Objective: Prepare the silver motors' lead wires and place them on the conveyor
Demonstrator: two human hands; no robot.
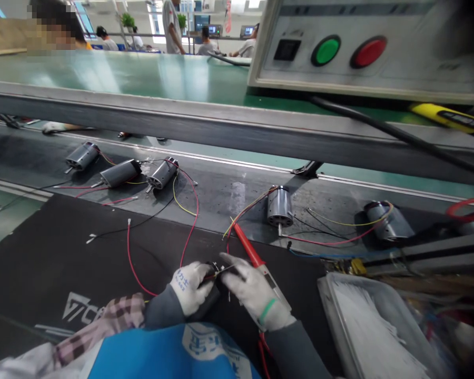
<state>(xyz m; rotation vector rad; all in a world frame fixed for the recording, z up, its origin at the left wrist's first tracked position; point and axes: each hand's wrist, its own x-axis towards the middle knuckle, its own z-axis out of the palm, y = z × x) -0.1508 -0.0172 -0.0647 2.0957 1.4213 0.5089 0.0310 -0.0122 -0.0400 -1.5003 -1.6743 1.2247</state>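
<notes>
In the head view my left hand (191,288), in a white glove, is closed around a dark, mostly hidden body that looks like a motor (210,299). Red, black and yellow leads trail out near that hand. My right hand (255,295), also gloved and with a green band at the wrist, meets it from the right. Its fingers are bent together at a thin strand by the motor's end; what they pinch is too small to make out. Partly beneath the right hand lies a tool with a red pointed tip (248,245) and a pale body.
Several silver motors with loose leads, one (280,205) nearest my hands, lie along the grey belt (237,184). At right is a clear tray (327,295) of thin white strips. Overhead, a shelf (142,79) carries a control box (363,47). Other people work beyond it.
</notes>
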